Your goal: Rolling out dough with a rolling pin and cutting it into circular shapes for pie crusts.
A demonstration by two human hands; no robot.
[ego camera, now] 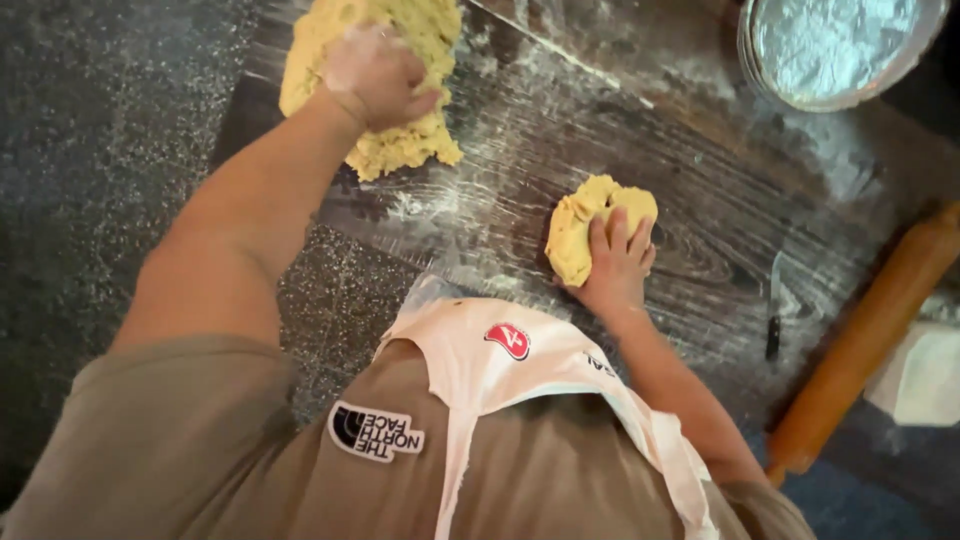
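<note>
The left hand [375, 75] is pressing into the big dough [385, 80], a pale yellow, crumbly mass lying at the far left of the floured board [640, 130]; the fingers are curling down into its top and side, so the grip is closing on the dough, and the knuckles are showing a dusting of flour. The right hand [615, 265] is resting on the small dough [595, 225], a smoother lump sitting near the middle of the board, well apart from the big one; its fingers are lying spread and fairly flat over the lump's near side, pressing rather than clamping, so this grip is staying apart. The dark wooden board is lying on a speckled grey table [100, 150] and is showing white streaks of flour between the two lumps. A wooden rolling pin [865, 335] is lying slanted along the board's right side, clear of both hands. Just left of it a thin knife [773, 320] is lying on the board, its dark handle pointing toward the person, though the blade is hard to make out against the flour. A foil pie pan [835, 45] is sitting at the far right corner. A white block [920, 375], possibly a wrapped packet, is lying beyond the pin. The person is wearing a tan shirt [200, 450] and a pale apron [490, 370].
</note>
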